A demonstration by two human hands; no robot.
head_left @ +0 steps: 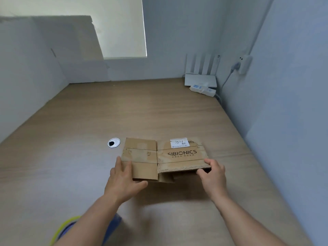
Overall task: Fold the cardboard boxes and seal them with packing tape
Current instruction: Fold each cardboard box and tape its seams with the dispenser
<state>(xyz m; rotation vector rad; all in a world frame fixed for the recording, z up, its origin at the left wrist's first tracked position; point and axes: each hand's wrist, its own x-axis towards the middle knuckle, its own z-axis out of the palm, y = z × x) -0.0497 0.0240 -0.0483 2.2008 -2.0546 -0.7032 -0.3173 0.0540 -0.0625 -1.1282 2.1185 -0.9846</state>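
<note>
Both hands on the flattened box, ready to open it up.

My left hand (pixel 124 176) pinches the near left corner of the cardboard box (pixel 165 157), fingers on top and thumb under the edge. My right hand (pixel 213 176) curls round the near right corner. The box is still collapsed flat in front of me, its near edge apparently tipped up off the surface (pixel 159 112), white label (pixel 179 142) on the far side. It should be light and fairly stiff, but worn along the creases, so I'd hold by the corners and push them inward to square it. The wooden surface has a cable grommet (pixel 114 142) just left of the box. Far back in the corner by the pale walls sit a router (pixel 200 79) and a power strip (pixel 202 89).
</note>
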